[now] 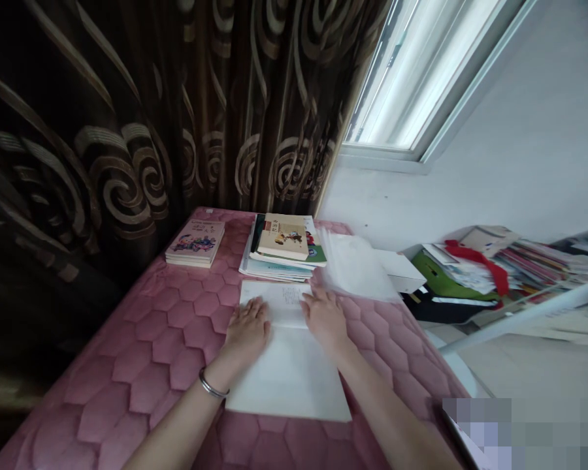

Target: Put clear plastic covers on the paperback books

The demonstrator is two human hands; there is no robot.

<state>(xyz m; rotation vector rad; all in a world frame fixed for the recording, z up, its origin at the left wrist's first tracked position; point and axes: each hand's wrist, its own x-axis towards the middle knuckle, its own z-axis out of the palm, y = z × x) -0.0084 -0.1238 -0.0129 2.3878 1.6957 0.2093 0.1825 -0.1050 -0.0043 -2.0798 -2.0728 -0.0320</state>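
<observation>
A large white sheet of paper [289, 372] lies on a pink quilted surface [142, 352], with a second, smaller sheet [279, 295] bearing faint writing at its far end. My left hand [247, 326] rests flat on the paper's left side, fingers stretched forward; a metal bangle is on that wrist. Flat on the right side lies my right hand [326, 316], fingers extended toward the far sheet. Neither hand holds anything.
Beyond the paper stands a stack of books [284, 248], a thin pink book [196, 243] to its left and clear plastic sleeves [355, 267] to its right. A dark patterned curtain hangs behind. Cluttered books and papers [494, 267] fill the right.
</observation>
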